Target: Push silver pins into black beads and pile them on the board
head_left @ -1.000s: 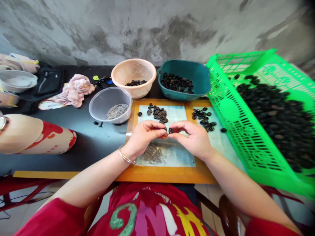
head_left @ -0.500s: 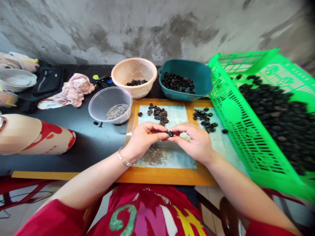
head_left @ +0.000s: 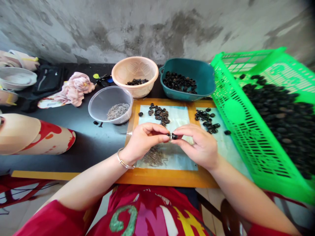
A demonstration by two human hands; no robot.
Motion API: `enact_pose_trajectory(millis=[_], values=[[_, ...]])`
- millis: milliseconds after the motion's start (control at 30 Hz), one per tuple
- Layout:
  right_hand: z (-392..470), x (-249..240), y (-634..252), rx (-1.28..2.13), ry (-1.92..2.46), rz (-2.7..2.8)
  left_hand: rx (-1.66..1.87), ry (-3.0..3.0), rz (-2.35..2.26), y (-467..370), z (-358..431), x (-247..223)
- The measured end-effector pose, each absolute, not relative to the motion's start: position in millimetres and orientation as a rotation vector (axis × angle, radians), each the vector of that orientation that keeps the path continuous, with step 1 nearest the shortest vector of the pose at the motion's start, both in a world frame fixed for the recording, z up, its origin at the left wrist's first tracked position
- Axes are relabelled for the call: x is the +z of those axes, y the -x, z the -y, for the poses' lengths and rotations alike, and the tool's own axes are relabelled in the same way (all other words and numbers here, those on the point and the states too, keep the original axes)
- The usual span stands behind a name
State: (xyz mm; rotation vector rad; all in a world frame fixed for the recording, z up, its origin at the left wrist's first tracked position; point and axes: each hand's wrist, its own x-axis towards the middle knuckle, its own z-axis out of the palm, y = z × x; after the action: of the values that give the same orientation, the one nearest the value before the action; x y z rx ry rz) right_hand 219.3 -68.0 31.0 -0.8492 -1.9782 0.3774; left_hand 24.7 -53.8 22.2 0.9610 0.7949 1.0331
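Observation:
My left hand [head_left: 144,139] is closed in a pinch on a small dark piece, mostly covered by the fingertips. Facing it, my right hand [head_left: 200,142] pinches a small black round part [head_left: 174,136]. The two pieces almost meet, with a pale glint between them; whether they touch I cannot tell. Just beyond the fingers lies a cluster of dark discs with holes [head_left: 161,114]. Under my left hand is a heap of thin metal pins [head_left: 154,156], partly covered. Black ring-like parts [head_left: 209,123] are scattered beyond my right hand.
A clear bowl [head_left: 95,105] of metal pins, a peach bowl [head_left: 147,88] and a teal basin [head_left: 187,95] of dark parts stand behind the board [head_left: 159,177]. At right leans a large green crate [head_left: 246,144] full of black parts. A cylindrical container [head_left: 56,137] lies left, near a pink cloth [head_left: 76,88].
My right hand has shifted slightly right, and the black round part in its fingers shows more plainly. My left hand stays almost in place. The view has shifted a little.

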Motion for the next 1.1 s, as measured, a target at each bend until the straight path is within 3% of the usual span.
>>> enact_pose_trajectory(millis=[667,967,1100], values=[[70.2,30.8,-217.3,0.41,0.868,2.018,1.022,-1.005,-0.832,-25.1,55.1,24.4],[73.6,29.4,-214.5,1.116,1.058,1.642,0.988,-0.866,-0.809,-25.4,52.0,21.8],[72.9,29.1,-215.4,1.206,1.093,1.591,0.876,-0.792,-0.776,-24.3,50.9,21.7]])
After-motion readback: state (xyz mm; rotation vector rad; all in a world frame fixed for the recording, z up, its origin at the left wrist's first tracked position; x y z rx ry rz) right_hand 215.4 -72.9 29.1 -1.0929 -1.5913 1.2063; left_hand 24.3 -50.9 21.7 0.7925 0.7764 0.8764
